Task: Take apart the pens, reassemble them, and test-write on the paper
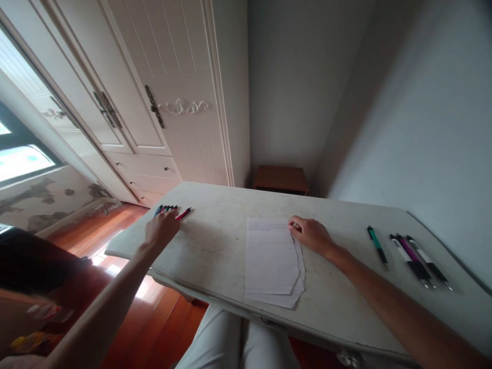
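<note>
My left hand [163,226] reaches to the far left of the white table [215,246] and rests on a row of pens [166,208]. A red pen [183,213] lies just to the right of its fingers, which are curled over the pens. My right hand [312,234] lies at the upper right corner of a stack of lined paper sheets [271,261] with torn edges, fingers pressed down on the corner. What is under each hand's fingertips is hidden.
A green pen [377,247] and three more pens [417,259] lie on the table's right side. A white wardrobe [161,102] stands behind at the left, a small wooden stand [280,179] in the corner. Red wood floor lies below at the left.
</note>
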{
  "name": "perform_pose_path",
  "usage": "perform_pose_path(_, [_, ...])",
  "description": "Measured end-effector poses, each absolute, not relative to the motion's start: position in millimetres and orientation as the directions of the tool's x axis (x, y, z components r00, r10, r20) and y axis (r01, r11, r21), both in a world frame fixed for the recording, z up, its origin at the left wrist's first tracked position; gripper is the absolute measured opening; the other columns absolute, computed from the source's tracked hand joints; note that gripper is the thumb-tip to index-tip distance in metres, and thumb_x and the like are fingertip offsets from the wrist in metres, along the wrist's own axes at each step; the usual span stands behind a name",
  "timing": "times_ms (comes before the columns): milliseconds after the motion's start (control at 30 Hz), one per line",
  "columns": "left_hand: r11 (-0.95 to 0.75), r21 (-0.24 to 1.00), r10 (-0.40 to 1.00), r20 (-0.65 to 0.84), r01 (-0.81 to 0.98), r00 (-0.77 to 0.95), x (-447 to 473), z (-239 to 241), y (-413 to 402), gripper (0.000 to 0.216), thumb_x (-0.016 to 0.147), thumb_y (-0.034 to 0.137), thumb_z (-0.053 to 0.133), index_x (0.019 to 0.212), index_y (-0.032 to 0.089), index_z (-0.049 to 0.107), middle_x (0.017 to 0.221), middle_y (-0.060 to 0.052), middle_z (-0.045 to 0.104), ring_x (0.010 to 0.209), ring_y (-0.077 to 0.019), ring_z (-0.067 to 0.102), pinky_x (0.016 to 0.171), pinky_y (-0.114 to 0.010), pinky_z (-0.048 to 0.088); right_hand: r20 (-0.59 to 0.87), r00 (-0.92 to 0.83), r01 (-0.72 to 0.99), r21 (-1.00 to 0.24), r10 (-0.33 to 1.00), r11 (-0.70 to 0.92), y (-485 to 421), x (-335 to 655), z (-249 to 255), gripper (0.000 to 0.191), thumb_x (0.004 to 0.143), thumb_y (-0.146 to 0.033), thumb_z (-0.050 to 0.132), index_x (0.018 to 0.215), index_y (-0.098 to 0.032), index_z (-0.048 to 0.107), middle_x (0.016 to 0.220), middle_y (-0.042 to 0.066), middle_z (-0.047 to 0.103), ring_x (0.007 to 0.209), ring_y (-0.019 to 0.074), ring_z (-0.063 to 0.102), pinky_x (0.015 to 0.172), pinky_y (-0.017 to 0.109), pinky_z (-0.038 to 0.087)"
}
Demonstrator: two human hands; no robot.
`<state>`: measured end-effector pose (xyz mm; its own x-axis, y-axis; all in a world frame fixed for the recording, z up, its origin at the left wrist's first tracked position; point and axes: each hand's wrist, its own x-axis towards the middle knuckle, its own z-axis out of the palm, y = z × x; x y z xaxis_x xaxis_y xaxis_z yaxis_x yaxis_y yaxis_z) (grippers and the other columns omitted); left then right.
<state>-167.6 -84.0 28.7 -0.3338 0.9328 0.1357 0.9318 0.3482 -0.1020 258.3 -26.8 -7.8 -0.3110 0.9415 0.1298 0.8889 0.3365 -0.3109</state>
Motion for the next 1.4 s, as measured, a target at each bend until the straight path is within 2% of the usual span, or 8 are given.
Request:
perform_pose_path(200, [0.325, -0.148, 0.945, 0.102, 0.934, -0.312, -172, 35, -77, 0.036, 0.085, 0.028, 0.043, 0.108, 0.021, 0.068, 0.1, -0.014, 0.073, 0.093, -0.0342, 0.066, 0.066, -0.036, 0.046, 0.132, -0.305, 0.889, -0.315, 0.943, 0.331, -27, 257, -6, 0.017, 0.089, -0.028, 0.052, 0.092, -0.025, 0.068, 0.077, 0.0, 0.072, 0.069, 0.0167, 0.063, 0.059, 0.025, 0.03])
perform_pose_path(300, [0.282, -0.05, 0.946, 0.178, 0.958, -0.269, -169, 36, -74, 0.037, 0.08, 0.03, 0.048, 0.109, 0.021, 0.069, 0.098, -0.012, 0.074, 0.093, -0.0337, 0.067, 0.07, -0.037, 0.048, 0.134, -0.299, 0.891, -0.316, 0.945, 0.327, -26, 257, -7, 0.016, 0.088, -0.028, 0.052, 0.092, -0.025, 0.068, 0.075, -0.001, 0.072, 0.068, 0.016, 0.062, 0.058, 0.025, 0.029])
perform_pose_path(433, [0.074, 0.465, 0.967, 0.182, 0.882, -0.177, -146, 34, -65, 0.034, 0.073, 0.038, 0.062, 0.101, 0.019, 0.069, 0.084, -0.005, 0.075, 0.079, -0.0247, 0.069, 0.07, -0.032, 0.051, 0.147, -0.301, 0.889, -0.315, 0.942, 0.333, -27, 257, -7, 0.018, 0.089, -0.029, 0.051, 0.092, -0.025, 0.068, 0.074, 0.0, 0.071, 0.066, 0.016, 0.061, 0.058, 0.025, 0.029])
perform_pose_path(500, [0.031, 0.761, 0.988, 0.076, 0.648, -0.136, -124, 32, -59, 0.041, 0.068, 0.041, 0.071, 0.101, 0.018, 0.067, 0.079, -0.006, 0.074, 0.072, -0.0224, 0.069, 0.059, -0.029, 0.05, 0.148, -0.3, 0.89, -0.313, 0.942, 0.332, -27, 257, -7, 0.019, 0.089, -0.03, 0.05, 0.092, -0.025, 0.068, 0.073, 0.0, 0.071, 0.066, 0.0163, 0.061, 0.058, 0.025, 0.029])
perform_pose_path(600, [0.063, 0.95, 0.994, -0.089, 0.305, 0.069, -82, 28, -49, 0.047, 0.063, 0.038, 0.08, 0.101, 0.014, 0.065, 0.075, -0.007, 0.073, 0.064, -0.0204, 0.068, 0.05, -0.026, 0.048, 0.147, -0.29, 0.893, -0.314, 0.946, 0.323, -27, 256, -6, 0.019, 0.089, -0.031, 0.05, 0.092, -0.025, 0.068, 0.073, 0.0, 0.07, 0.067, 0.0167, 0.061, 0.058, 0.026, 0.03])
perform_pose_path(967, [0.236, 0.972, 0.882, -0.206, -0.019, 0.424, 27, 11, -15, 0.029, 0.061, 0.022, 0.082, 0.08, 0.013, 0.062, 0.065, -0.005, 0.067, 0.055, -0.0138, 0.064, 0.053, -0.023, 0.053, 0.124, -0.313, 0.88, -0.335, 0.942, 0.337, -25, 258, -6, 0.018, 0.091, -0.031, 0.05, 0.093, -0.025, 0.066, 0.071, -0.001, 0.069, 0.063, 0.0146, 0.058, 0.059, 0.024, 0.031])
perform_pose_path(1200, [0.299, 0.933, 0.86, -0.172, -0.2, 0.481, 35, 1, -5, 0.022, 0.067, 0.019, 0.078, 0.078, 0.014, 0.06, 0.063, -0.002, 0.065, 0.055, -0.0119, 0.063, 0.053, -0.021, 0.052, 0.109, -0.285, 0.871, -0.385, 0.952, 0.305, -25, 258, -3, 0.016, 0.089, -0.031, 0.053, 0.093, -0.024, 0.068, 0.07, -0.001, 0.067, 0.061, 0.0137, 0.056, 0.058, 0.024, 0.031])
perform_pose_path(1400, [0.333, 0.876, 0.876, -0.151, -0.348, 0.457, 19, 1, 2, 0.015, 0.069, 0.015, 0.073, 0.076, 0.014, 0.06, 0.064, 0.001, 0.06, 0.054, -0.0083, 0.059, 0.053, -0.019, 0.049, 0.121, -0.25, 0.793, -0.543, 0.961, 0.275, -17, 261, -5, 0.017, 0.086, -0.033, 0.057, 0.083, -0.022, 0.069, 0.061, -0.002, 0.061, 0.057, 0.013, 0.053, 0.057, 0.025, 0.033])
